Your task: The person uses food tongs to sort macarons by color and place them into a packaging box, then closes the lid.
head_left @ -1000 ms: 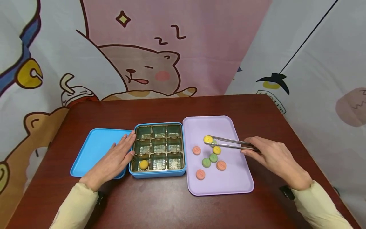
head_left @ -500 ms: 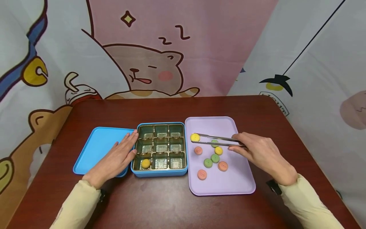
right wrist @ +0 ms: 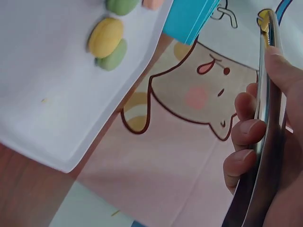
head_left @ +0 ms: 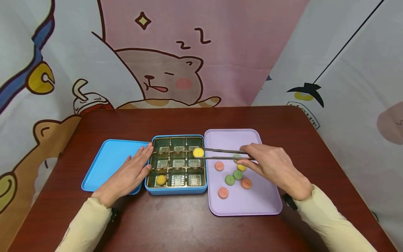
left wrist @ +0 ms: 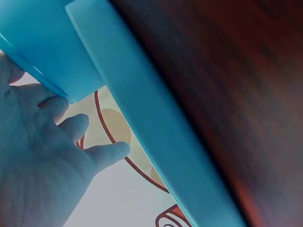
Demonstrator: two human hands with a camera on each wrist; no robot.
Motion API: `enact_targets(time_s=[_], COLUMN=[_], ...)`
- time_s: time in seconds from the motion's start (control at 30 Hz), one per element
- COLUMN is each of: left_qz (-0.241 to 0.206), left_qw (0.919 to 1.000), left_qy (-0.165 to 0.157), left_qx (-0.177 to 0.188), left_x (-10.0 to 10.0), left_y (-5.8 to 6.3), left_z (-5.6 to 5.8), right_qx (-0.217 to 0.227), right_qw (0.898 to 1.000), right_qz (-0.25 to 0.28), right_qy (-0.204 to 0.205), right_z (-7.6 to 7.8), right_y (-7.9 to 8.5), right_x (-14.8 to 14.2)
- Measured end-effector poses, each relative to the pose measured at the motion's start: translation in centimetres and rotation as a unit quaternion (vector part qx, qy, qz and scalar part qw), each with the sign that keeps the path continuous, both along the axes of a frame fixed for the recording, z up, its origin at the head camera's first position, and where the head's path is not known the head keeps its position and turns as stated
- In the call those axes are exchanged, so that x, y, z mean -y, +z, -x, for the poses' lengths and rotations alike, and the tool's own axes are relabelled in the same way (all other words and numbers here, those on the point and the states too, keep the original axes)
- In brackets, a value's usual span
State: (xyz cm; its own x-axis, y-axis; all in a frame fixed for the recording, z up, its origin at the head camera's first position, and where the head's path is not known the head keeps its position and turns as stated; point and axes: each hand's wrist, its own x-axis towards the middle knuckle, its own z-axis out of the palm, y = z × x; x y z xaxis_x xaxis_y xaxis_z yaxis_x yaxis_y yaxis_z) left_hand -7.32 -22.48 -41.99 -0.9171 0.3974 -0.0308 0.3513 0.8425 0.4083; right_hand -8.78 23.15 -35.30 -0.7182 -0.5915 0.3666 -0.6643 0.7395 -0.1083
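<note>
While straight left fingers (head_left: 146, 151) touch the box's edge (head_left: 176, 191), right fingers (right wrist: 249, 130) grip overhanging tongs (right wrist: 271, 127).

Left grip (head_left: 127, 175), a bare hand: back uppermost, fingers extended, thumb spread. Right grip (head_left: 277, 169), also bare: fingers curled, thumb opposing them. Left forearm (head_left: 85, 225) and right forearm (head_left: 330, 220) reach forward, angled inward; grips well apart.
</note>
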Motion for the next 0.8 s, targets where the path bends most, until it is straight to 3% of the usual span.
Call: enact_targets(time_s=[0.4,0.63,0.8], left_qz=[-0.001,0.0,-0.001], left_qw=[0.9999,0.9999,0.9999], left_qy=[-0.006,-0.005,-0.005], left_qx=[-0.011,-0.013,-0.013], left_x=[0.1,0.0,0.0], left_y=[-0.1,-0.1,-0.1], left_z=[0.0,0.0,0.0], right_qx=[-0.026,0.012,0.015], right_qw=[0.999,0.999,0.999], right_qz=[-0.005,-0.026,-0.033], right_qy=[0.035,0.029,0.035], right_z=[0.5,0.8,1.4], right_y=[-0.2,0.1,-0.1], right_x=[3.7,5.8,6.9])
